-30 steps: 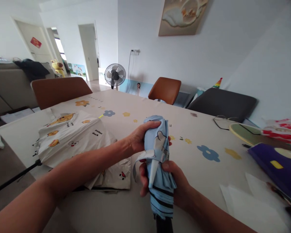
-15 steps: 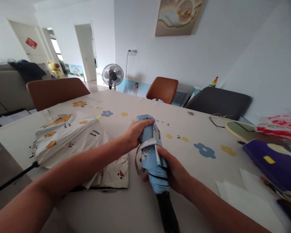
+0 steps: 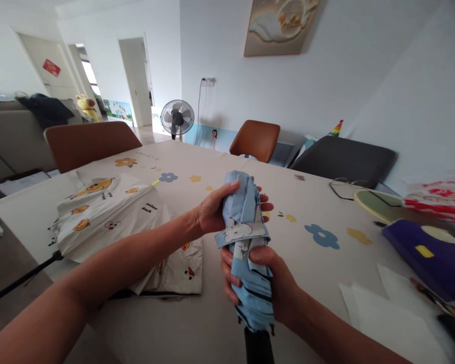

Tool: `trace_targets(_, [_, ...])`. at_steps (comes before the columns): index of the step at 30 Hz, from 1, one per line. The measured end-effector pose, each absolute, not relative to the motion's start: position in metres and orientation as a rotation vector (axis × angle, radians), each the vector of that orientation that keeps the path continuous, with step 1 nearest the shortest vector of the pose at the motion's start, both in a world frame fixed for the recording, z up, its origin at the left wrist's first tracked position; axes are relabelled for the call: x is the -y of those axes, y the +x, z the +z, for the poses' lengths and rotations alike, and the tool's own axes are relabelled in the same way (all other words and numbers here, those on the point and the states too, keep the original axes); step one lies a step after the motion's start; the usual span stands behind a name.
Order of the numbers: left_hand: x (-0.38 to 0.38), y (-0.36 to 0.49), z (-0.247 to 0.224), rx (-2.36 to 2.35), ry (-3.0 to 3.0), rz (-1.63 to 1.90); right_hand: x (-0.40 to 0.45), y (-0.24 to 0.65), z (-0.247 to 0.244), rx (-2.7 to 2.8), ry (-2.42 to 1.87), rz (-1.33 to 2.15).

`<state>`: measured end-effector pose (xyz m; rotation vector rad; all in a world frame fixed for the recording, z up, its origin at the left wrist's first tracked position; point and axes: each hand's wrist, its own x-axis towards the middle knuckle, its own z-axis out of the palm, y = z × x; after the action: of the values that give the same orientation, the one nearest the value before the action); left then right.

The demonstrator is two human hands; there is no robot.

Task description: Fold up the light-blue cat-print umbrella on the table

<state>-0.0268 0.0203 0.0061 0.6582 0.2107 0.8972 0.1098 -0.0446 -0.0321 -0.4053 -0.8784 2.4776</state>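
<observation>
A folded light-blue umbrella [image 3: 244, 202] with a white cartoon print is held above the table, its black handle [image 3: 258, 346] pointing toward me. Around its upper end my left hand [image 3: 216, 206] is closed, thumb in front and fingertips showing on the far side. My right hand [image 3: 276, 275] wraps the lower part of the cloth, thumb pressed on the front. A strap of the same cloth [image 3: 244, 231] runs across the umbrella between the two hands. To the left, a partly opened cream umbrella [image 3: 132, 222] printed with yellow ducks lies on the table, its black shaft [image 3: 23, 279] reaching over the edge.
The flower-printed table [image 3: 212, 323] also bears a purple case [image 3: 420, 258], white papers [image 3: 387, 308], a green round mat [image 3: 379, 207] and glasses [image 3: 341, 189] at the right. Brown chairs [image 3: 256, 139], a dark chair [image 3: 345, 159] and a fan [image 3: 177, 118] stand beyond.
The light-blue umbrella has turned and been lifted slightly, moving a little right. Its strap, with a loose end hanging left before, now lies across the front. Both hands still hold the umbrella.
</observation>
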Motion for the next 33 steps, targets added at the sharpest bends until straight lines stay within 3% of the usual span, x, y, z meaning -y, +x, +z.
trace_targets(6, [-0.014, -0.022, 0.014, -0.475, 0.634, 0.904, 0.046, 0.109, -0.036, 0.988, -0.497, 2.425])
trace_targets(12, [-0.009, -0.021, 0.035, -0.604, 0.742, 1.2, 0.038, 0.114, -0.021, 1.159, -0.622, 2.121])
trace_targets(22, [0.012, -0.002, 0.093, -0.466, 1.415, 1.436, 0.027, 0.12, 0.02, 1.527, -0.668, 1.66])
trace_targets(33, [0.021, 0.009, 0.095, -0.458, 1.584, 1.425, 0.022, 0.121, -0.012, 1.631, -0.586, 1.338])
